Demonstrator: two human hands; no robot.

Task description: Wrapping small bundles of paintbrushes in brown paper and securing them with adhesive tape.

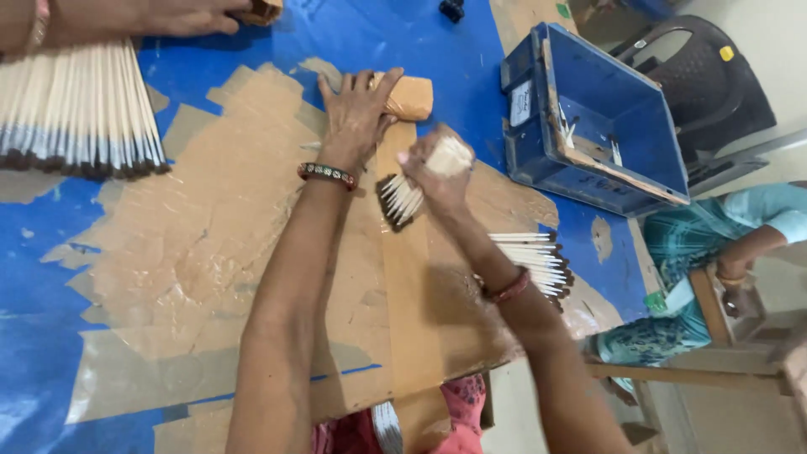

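Two hands of mine are at work over the table, which is blue and patched with brown tape. My left hand lies palm down, fingers spread a little, pressing on a brown roll that sits at about twelve o'clock from my chest; the roll's far end pokes out from under my fingers toward one o'clock. A long brown strip runs from that roll straight back toward me, to six o'clock. My right hand is closed tight around a bundle of pale sticks with dark tips, just right of the strip; the dark tips fan out from my fist toward seven o'clock, and the pale butt ends show at the top of the fist. I wear a bangle on my left wrist and a red one on my right.

More sticks lie flat on the table at three o'clock, partly behind my right forearm, dark tips pointing right. A big row of sticks lies at ten o'clock, tips toward me. Beyond it another person's hand rests at eleven o'clock. A blue crate stands tilted at two o'clock, with a dark chair behind it. Someone in teal sits at four o'clock.
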